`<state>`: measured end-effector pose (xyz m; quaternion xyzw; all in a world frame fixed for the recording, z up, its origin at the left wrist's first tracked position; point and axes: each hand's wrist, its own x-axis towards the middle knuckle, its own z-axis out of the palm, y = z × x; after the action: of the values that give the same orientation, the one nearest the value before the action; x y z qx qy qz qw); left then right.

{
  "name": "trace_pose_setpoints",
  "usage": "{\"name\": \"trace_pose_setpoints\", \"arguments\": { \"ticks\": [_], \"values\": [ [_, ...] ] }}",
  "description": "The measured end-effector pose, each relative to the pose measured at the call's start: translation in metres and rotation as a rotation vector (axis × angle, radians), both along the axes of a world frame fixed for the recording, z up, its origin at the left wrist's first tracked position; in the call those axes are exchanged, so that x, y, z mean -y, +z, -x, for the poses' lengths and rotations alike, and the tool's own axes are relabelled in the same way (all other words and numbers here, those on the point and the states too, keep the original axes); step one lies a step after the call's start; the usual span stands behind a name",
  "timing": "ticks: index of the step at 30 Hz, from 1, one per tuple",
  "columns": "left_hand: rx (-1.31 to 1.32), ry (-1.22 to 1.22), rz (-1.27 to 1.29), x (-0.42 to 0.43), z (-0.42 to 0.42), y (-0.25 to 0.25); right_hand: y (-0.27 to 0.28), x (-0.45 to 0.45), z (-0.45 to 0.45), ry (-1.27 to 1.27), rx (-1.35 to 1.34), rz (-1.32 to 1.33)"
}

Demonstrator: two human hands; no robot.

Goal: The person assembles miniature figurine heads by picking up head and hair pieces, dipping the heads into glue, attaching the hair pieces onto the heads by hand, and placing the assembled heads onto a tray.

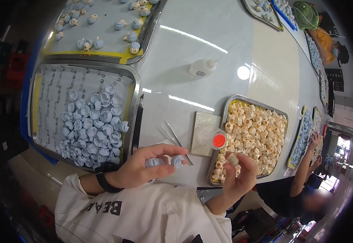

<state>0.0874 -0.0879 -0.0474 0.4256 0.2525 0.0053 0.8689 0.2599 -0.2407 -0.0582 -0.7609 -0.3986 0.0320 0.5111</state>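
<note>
My left hand [134, 170], with a black wristband, is curled around light blue cup-like pieces. One blue piece [177, 161] is pinched at the fingertips, and another lies closer to the palm. My right hand [243, 180] pinches a small cream-coloured hollow piece [233, 158] between thumb and fingers. It is over the near edge of a metal tray [261, 105] full of similar cream pieces. Metal tweezers [172, 136] lie just beyond my left hand. A small round container with bright orange-red contents [219, 140] stands between my hands, farther back.
At left, a paper-lined tray [51, 101] holds many blue pieces. Behind it, another tray [103, 36] carries blue-and-cream pieces. A clear dish [203, 133] rests on a flat tile [202, 150]. A white bottle [202, 68] stands farther back. Co-workers [298, 190] [326, 44] are at right.
</note>
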Motion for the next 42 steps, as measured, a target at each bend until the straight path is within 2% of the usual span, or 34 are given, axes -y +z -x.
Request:
{"name": "trace_pose_setpoints", "arguments": {
  "ticks": [1, 3, 6, 13, 19, 21, 25, 30, 33, 40, 42],
  "values": [
    [0.003, 0.004, 0.002, -0.001, 0.000, -0.001, 0.003, -0.002, -0.006, 0.004, 0.003, 0.002],
    [0.055, -0.032, 0.005, -0.002, 0.001, -0.003, 0.010, -0.009, -0.014, 0.149, 0.232, 0.103],
    [0.005, -0.047, 0.014, -0.002, 0.001, -0.002, 0.020, -0.023, -0.017, 0.132, 0.330, 0.209],
    [-0.006, -0.013, 0.100, -0.002, 0.002, -0.001, 0.016, -0.036, -0.019, 0.211, 0.360, 0.320],
    [0.030, -0.007, -0.008, 0.000, 0.001, -0.006, 0.019, -0.032, -0.019, 0.239, 0.394, 0.328],
    [0.015, -0.032, 0.106, -0.002, 0.003, -0.002, 0.020, -0.033, -0.019, 0.264, 0.386, 0.318],
    [0.055, -0.033, 0.121, -0.002, 0.006, -0.008, 0.019, -0.038, -0.020, 0.270, 0.379, 0.322],
    [0.008, 0.063, 0.081, 0.002, 0.000, -0.003, 0.021, -0.036, -0.026, 0.264, 0.398, 0.338],
    [0.020, -0.039, 0.073, -0.002, 0.002, -0.003, 0.026, -0.034, -0.025, 0.278, 0.411, 0.388],
    [0.013, 0.019, 0.081, 0.000, 0.003, -0.006, 0.016, -0.024, -0.024, 0.237, 0.346, 0.328],
    [0.034, 0.035, -0.034, 0.004, 0.002, -0.009, 0.009, -0.018, -0.023, 0.190, 0.283, 0.285]
  ]
}}
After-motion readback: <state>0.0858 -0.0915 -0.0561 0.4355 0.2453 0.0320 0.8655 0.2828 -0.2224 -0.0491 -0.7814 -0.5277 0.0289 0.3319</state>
